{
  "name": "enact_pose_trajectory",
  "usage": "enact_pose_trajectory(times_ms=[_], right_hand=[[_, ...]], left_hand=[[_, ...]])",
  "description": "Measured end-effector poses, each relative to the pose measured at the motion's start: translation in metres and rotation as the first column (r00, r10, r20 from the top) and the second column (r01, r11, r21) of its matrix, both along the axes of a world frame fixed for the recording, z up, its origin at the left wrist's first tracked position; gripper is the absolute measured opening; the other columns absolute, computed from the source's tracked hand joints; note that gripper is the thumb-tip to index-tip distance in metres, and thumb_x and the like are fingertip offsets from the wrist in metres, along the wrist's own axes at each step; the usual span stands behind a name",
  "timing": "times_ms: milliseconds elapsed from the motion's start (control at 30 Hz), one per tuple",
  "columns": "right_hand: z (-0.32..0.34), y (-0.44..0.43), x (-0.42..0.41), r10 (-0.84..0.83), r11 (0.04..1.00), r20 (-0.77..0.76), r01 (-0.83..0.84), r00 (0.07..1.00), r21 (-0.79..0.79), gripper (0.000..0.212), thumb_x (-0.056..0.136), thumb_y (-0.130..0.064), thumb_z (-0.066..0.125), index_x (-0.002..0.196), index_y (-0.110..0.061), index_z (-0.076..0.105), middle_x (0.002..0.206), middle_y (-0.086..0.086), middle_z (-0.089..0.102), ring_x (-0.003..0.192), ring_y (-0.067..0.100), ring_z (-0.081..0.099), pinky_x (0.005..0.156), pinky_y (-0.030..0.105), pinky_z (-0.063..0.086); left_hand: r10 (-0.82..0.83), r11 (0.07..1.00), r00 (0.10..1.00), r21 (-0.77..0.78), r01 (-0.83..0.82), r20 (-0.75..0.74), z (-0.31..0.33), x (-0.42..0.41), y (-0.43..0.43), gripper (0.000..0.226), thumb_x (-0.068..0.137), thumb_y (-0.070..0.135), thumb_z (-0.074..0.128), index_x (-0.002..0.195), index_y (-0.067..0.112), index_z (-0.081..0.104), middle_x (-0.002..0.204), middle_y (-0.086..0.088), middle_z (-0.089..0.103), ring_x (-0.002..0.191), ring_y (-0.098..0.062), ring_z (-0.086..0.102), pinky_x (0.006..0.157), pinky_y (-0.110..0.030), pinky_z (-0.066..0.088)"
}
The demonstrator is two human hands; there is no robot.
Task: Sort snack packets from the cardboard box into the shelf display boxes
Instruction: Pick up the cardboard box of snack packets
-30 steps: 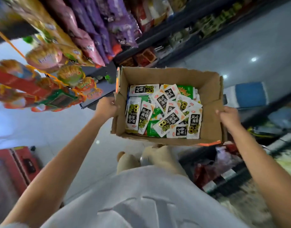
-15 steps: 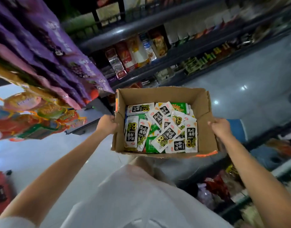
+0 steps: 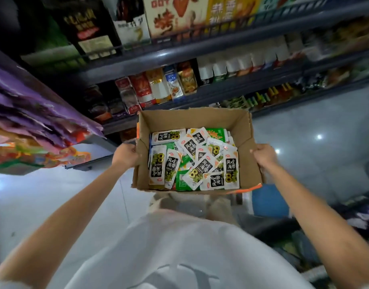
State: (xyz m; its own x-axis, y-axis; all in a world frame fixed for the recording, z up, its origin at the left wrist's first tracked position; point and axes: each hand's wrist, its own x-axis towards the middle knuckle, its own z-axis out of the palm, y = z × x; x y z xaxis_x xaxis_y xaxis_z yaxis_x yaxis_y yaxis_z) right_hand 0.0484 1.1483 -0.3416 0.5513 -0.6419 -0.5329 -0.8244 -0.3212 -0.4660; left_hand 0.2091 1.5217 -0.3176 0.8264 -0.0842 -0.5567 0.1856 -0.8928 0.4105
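cardboard box: brown, open at the top, held up in the air between both hands, in front of a white shirt; orange tape at the near right corner.
left hand: on the left wall of the cardboard box, about halfway along that edge; fingers curled tight and clamped on the rim.
right hand: on the right wall, across from the left hand; thumb on top of the rim, other fingers wrapped down the outside, clamped on the cardboard.
snack packets: inside the cardboard box, loose in a messy pile that covers the bottom from wall to wall.
white packets: many, with black labels and green rings; two side by side along the left wall, more heaped toward the near right corner.
green packets: fewer; one by the far right corner, others peeking out from under the white packets at the near edge.
shelves: dark blue, past the far wall of the cardboard box, full of goods.
bagged snacks: upright in a row on the middle shelf; red, white, blue and gold.
white cups: in a row further right on that shelf, blurry.
purple bags: hanging on the left, near the left hand but apart from it.
floor: pale grey and shiny, with small spots of light.
blue thing: low down, under the near right corner; too blurry to name.
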Motion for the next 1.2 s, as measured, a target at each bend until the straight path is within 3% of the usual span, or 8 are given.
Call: enact_pose_trajectory(times_ms=[133,300,400,567,867,967,1067,1200], right_hand=[[0.016,-0.047,0.026,0.138,0.990,0.005,-0.138,0.990,0.002,0.024,0.094,-0.010,0.052,0.105,0.008,0.064,0.102,0.019,0.064,0.102,0.032,0.059,0.063,0.028,0.035],[0.034,-0.101,0.059,0.191,0.982,0.046,-0.190,0.981,-0.015,0.024,0.094,-0.009,0.053,0.109,0.004,0.065,0.112,0.019,0.065,0.105,0.033,0.060,0.073,0.025,0.036],[0.036,-0.122,0.076,0.226,0.974,0.040,-0.225,0.973,-0.040,0.024,0.093,-0.010,0.054,0.108,0.003,0.067,0.112,0.019,0.066,0.104,0.032,0.060,0.077,0.027,0.040],[0.029,-0.142,0.099,0.199,0.978,0.024,-0.197,0.980,-0.070,0.024,0.093,-0.011,0.055,0.110,0.002,0.067,0.113,0.018,0.066,0.105,0.031,0.061,0.076,0.024,0.038],[0.010,-0.177,0.112,0.189,0.981,-0.017,-0.190,0.982,-0.043,0.022,0.092,-0.011,0.054,0.105,-0.001,0.068,0.108,0.017,0.067,0.101,0.029,0.061,0.079,0.029,0.043],[0.001,-0.192,0.117,0.211,0.975,-0.067,-0.215,0.975,-0.058,0.020,0.092,-0.011,0.053,0.099,0.000,0.069,0.105,0.018,0.067,0.098,0.031,0.062,0.072,0.026,0.040],[-0.009,-0.213,0.123,0.229,0.967,-0.147,-0.242,0.962,-0.082,0.018,0.091,-0.007,0.050,0.078,-0.005,0.061,0.108,0.023,0.066,0.102,0.035,0.061,0.068,0.027,0.036],[-0.025,-0.259,0.132,0.281,0.954,-0.186,-0.296,0.941,-0.055,0.022,0.092,-0.003,0.048,0.072,-0.003,0.057,0.097,0.025,0.063,0.098,0.035,0.062,0.066,0.031,0.040]], left_hand=[[0.081,0.997,0.997,0.013,-0.081,0.021,0.006,-0.007,-0.034,0.018,0.084,0.003,0.056,0.066,0.002,0.059,0.068,-0.016,0.062,0.061,-0.028,0.057,0.067,-0.036,0.052],[0.131,0.991,0.990,0.008,-0.131,0.048,0.016,-0.013,-0.083,0.014,0.086,0.003,0.053,0.076,0.002,0.063,0.068,-0.012,0.059,0.066,-0.029,0.056,0.063,-0.031,0.045],[0.134,0.991,0.989,-0.006,-0.134,0.056,0.019,-0.007,-0.103,0.017,0.086,0.000,0.052,0.072,0.006,0.060,0.069,-0.011,0.057,0.069,-0.029,0.056,0.064,-0.030,0.043],[0.115,0.993,0.993,0.010,-0.116,0.040,0.014,0.017,-0.125,0.030,0.086,-0.001,0.051,0.058,0.012,0.052,0.066,-0.010,0.056,0.063,-0.025,0.054,0.061,-0.028,0.040],[0.128,0.991,0.992,0.028,-0.128,-0.005,0.003,0.033,-0.157,0.017,0.085,0.003,0.055,0.069,0.005,0.063,0.075,-0.017,0.064,0.075,-0.032,0.063,0.068,-0.033,0.051],[0.153,0.988,0.988,0.031,-0.152,-0.015,-0.001,0.030,-0.177,0.012,0.084,0.003,0.056,0.079,0.002,0.066,0.076,-0.016,0.065,0.075,-0.031,0.063,0.071,-0.035,0.054],[0.173,0.984,0.985,0.053,-0.172,-0.011,0.000,0.024,-0.205,0.012,0.084,0.002,0.056,0.077,0.004,0.065,0.067,-0.010,0.059,0.070,-0.028,0.060,0.064,-0.030,0.045],[0.250,0.963,0.968,0.100,-0.250,0.013,-0.008,0.011,-0.255,0.018,0.086,0.007,0.055,0.068,0.009,0.057,0.069,-0.009,0.055,0.073,-0.030,0.058,0.064,-0.031,0.041]])
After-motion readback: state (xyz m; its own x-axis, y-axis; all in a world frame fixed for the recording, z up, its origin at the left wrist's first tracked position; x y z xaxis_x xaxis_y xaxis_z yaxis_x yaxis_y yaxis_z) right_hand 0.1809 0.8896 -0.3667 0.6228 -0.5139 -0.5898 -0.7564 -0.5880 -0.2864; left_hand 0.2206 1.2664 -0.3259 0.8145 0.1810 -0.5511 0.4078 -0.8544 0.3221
